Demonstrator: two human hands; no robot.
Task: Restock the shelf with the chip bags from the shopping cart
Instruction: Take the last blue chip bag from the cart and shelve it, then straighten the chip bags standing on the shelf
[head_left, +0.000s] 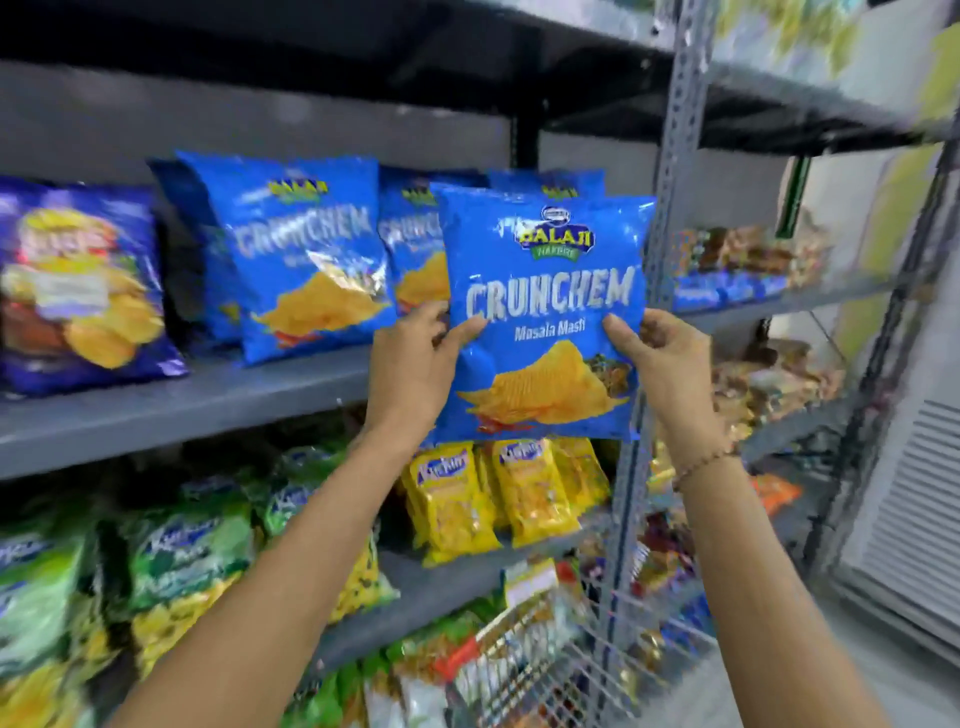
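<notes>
I hold a blue Crunchem chip bag (545, 291) upright in front of the grey shelf (182, 410). My left hand (415, 358) grips its left edge and my right hand (665, 358) grips its right edge, thumbs on the front. Behind it on the shelf stand more blue Crunchem bags (306, 260), one partly hidden by the held bag. The wire shopping cart (561, 670) sits low at the bottom right with packets inside.
A dark blue chip bag (78, 286) stands at the shelf's left. Yellow packets (493, 493) and green bags (182, 561) fill the lower shelves. A perforated metal upright (670, 182) divides this rack from another rack of snacks (753, 260) to the right.
</notes>
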